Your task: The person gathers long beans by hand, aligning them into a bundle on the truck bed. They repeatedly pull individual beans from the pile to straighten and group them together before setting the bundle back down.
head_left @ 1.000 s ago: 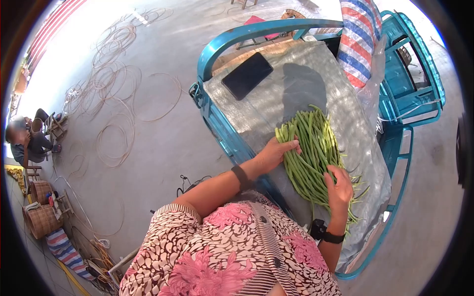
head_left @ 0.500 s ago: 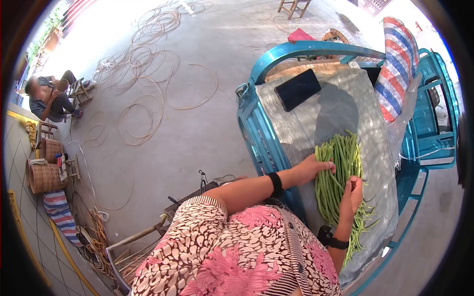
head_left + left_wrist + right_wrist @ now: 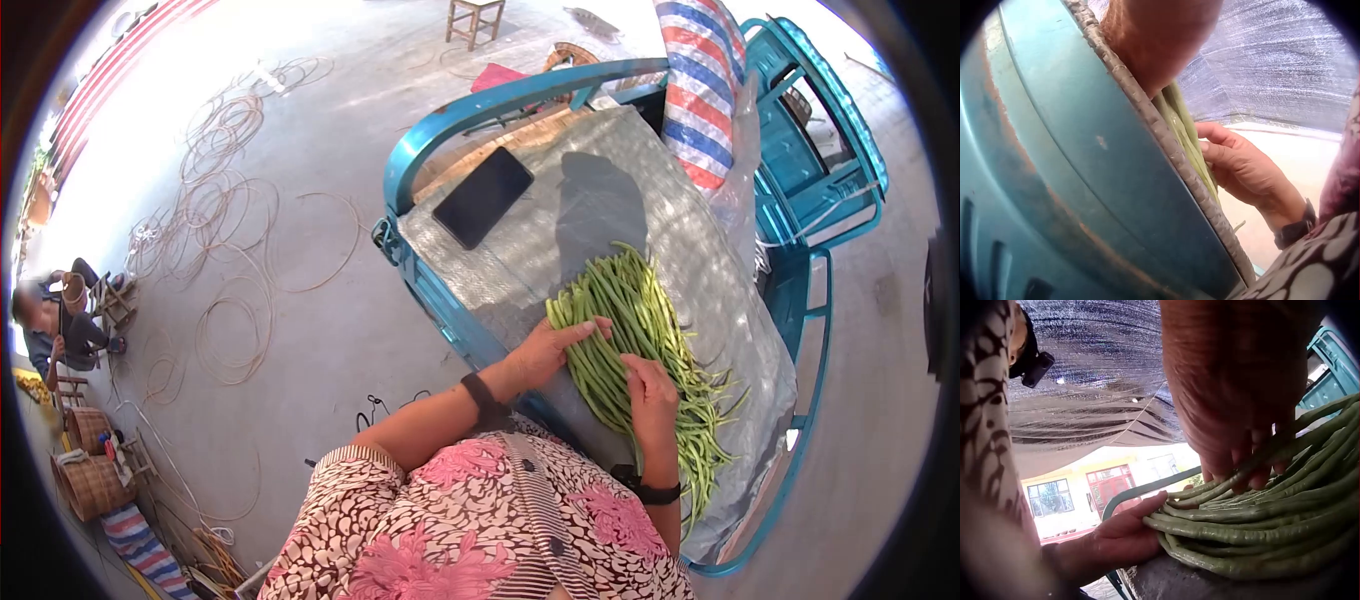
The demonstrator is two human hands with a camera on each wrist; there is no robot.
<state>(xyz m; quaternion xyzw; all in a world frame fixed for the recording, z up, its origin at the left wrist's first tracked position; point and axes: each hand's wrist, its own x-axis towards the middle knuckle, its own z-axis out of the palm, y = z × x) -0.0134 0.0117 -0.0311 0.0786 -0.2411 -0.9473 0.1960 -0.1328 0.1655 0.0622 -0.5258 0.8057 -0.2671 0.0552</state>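
Note:
A thick bundle of green long beans [image 3: 640, 320] lies on the grey sheet [image 3: 500, 250] over the teal vehicle bed. At the bundle's near left end, my left hand [image 3: 548, 352] grips the bean ends, its thumb across the top. My right hand [image 3: 654, 395] is over the middle of the bundle with bent fingers. In the right wrist view, the fingers of the right hand [image 3: 1235, 394] curl down around a bean strand, close to the left hand [image 3: 1122, 534]. Thumb and forefinger of the right hand [image 3: 1241, 162] meet at the beans [image 3: 1182, 128] in the left wrist view.
A black phone [image 3: 484, 198] lies on the sheet's far left part. Behind is a striped bag [image 3: 697, 100], beside the teal rail [image 3: 500, 100]. Coiled strips [image 3: 235, 310] spread over the floor. A seated person [image 3: 60, 320] and wicker baskets [image 3: 98, 480] are at far left.
The head view swung left, then back. My right hand lifted off the lower beans, came up near the left hand, and is now lower over the bundle. The left hand keeps its grip.

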